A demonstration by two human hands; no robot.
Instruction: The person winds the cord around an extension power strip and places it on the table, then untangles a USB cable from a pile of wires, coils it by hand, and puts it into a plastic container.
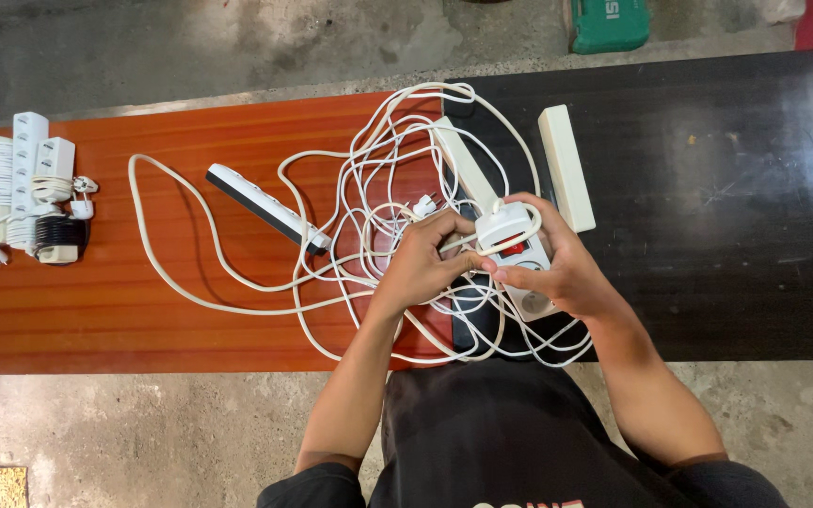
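So both hands are busy over the middle of the desk [171,310], right where the reddish wood top meets the black one. The right hand [557,273] has its fingers wrapped around a white power strip [519,254] with a red switch, holding it up off the surface, probably so the cord can go around it freely. The left hand [421,263] is pinching the white cord [237,282] just beside the strip, fingers closed on it like it's guiding a loop over the top end. Under and around both sets of fingers is a big messy tangle of that same cord, sprawling off to the left of the left hand. Just past the fingertips there's a loose plug [423,204], and further left a white and black strip [265,207] lies at an angle, well apart. Beyond the right hand's fingers a plain cream strip [566,167] sits on the black part. Far off at the left end there's a bundle of wound strips [30,188], cords wrapped neatly round them.
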